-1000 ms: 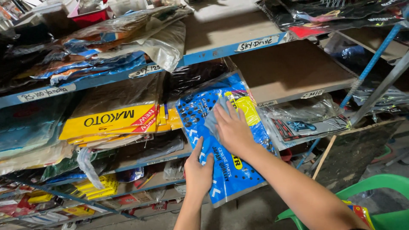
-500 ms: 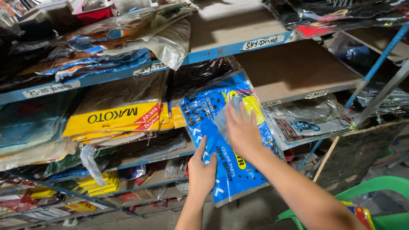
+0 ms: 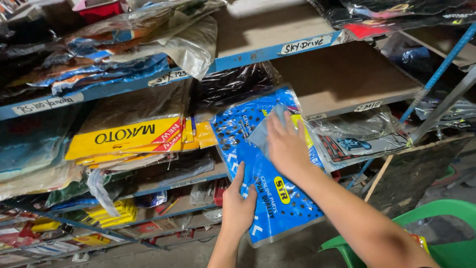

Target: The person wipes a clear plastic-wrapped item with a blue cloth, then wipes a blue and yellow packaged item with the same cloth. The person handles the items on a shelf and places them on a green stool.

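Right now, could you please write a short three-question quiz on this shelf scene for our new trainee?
1. True or false: the right hand presses a grey cloth flat against the blue packet.
2. Which hand grips the blue packet's lower edge?
A. left hand
B. right hand
C. neither
3. Fill in: at the lower right stands a ____ plastic chair.

Key
1. True.
2. A; its thumb lies on the front of the packet.
3. Green.
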